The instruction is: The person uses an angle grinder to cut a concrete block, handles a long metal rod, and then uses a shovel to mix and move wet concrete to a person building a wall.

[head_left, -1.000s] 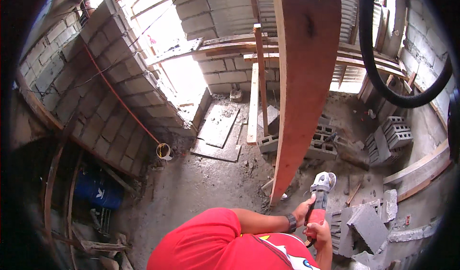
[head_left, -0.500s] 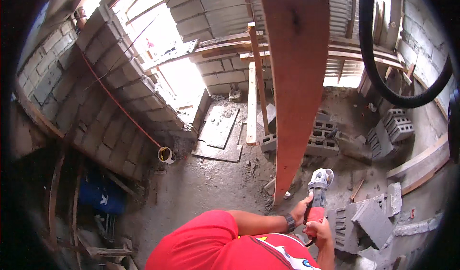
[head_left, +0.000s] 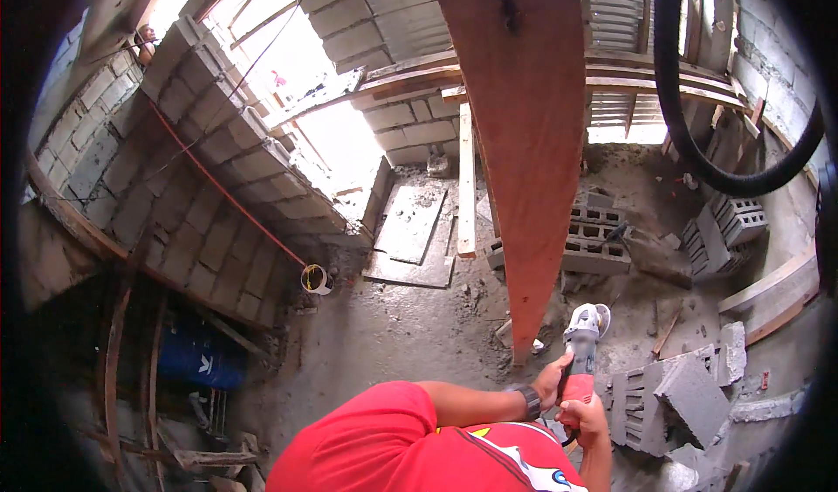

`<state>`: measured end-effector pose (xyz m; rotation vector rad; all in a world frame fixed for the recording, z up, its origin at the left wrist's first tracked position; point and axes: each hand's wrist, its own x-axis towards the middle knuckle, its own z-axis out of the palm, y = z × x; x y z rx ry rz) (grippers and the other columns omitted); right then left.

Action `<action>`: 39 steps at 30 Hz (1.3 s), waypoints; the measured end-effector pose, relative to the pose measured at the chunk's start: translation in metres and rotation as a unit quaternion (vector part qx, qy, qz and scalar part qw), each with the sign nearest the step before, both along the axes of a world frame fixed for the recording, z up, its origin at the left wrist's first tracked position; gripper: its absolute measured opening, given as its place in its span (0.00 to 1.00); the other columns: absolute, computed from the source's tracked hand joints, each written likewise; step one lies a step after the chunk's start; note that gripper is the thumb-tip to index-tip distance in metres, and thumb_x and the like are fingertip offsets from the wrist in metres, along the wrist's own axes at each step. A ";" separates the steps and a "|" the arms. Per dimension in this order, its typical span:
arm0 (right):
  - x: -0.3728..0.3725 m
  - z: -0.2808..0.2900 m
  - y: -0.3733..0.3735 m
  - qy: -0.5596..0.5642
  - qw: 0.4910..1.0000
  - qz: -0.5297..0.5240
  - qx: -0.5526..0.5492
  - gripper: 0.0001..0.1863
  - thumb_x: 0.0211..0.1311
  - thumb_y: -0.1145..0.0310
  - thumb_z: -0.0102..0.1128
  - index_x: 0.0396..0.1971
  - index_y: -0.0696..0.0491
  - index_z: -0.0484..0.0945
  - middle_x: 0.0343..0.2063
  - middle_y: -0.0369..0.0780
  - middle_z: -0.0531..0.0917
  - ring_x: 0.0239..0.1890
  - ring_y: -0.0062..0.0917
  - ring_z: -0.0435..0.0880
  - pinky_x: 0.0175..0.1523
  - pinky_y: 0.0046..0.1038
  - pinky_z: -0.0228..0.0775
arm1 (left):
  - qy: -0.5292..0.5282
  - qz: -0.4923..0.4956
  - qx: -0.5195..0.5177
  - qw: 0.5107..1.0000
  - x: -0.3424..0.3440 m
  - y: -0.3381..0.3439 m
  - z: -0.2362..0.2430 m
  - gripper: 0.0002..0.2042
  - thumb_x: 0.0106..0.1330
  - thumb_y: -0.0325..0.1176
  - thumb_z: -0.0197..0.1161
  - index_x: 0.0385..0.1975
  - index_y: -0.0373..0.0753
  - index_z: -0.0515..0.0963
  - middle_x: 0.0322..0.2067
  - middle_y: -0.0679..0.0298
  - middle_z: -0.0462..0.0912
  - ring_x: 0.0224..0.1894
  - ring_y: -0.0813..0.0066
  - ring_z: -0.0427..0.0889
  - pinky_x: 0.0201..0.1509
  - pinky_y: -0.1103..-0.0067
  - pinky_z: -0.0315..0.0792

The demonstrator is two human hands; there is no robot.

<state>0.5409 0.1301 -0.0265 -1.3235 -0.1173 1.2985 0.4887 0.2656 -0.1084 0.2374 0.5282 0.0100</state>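
Observation:
Both hands hold an angle grinder [head_left: 581, 350] with a red rear body, a grey head and a disc at its far end. My left hand [head_left: 550, 383], with a dark watch on the wrist, is closed round the grinder's middle. Farther back, my right hand [head_left: 587, 415] wraps the red rear part. A dark cord shows below that hand. Just left of the grinder is the lower end of a long reddish-brown wooden plank [head_left: 532, 160], which rises toward the top of the view. The disc is apart from the plank in the picture.
Broken concrete blocks [head_left: 692, 402] lie to the right, and hollow blocks [head_left: 595, 254] stand beyond the plank. A white bucket [head_left: 316, 280] sits at the left by the block wall [head_left: 196, 221]. Flat boards [head_left: 410, 239] rest on the floor. A black hose [head_left: 742, 182] loops at upper right.
The view has turned slightly left, so the bucket, boards and blocks sit farther right. The plank's upper part appears farther left. Both hands keep their hold on the angle grinder.

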 end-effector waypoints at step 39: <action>0.011 -0.005 -0.001 0.036 0.999 -0.013 0.032 0.20 0.44 0.71 0.64 0.39 0.56 0.71 0.19 0.39 0.79 0.17 0.26 0.80 0.16 0.25 0.67 | 0.032 -0.002 0.042 0.999 0.008 0.006 0.024 0.26 0.71 0.60 0.44 0.48 0.41 0.73 0.39 0.64 0.80 0.41 0.69 0.79 0.51 0.70 0.72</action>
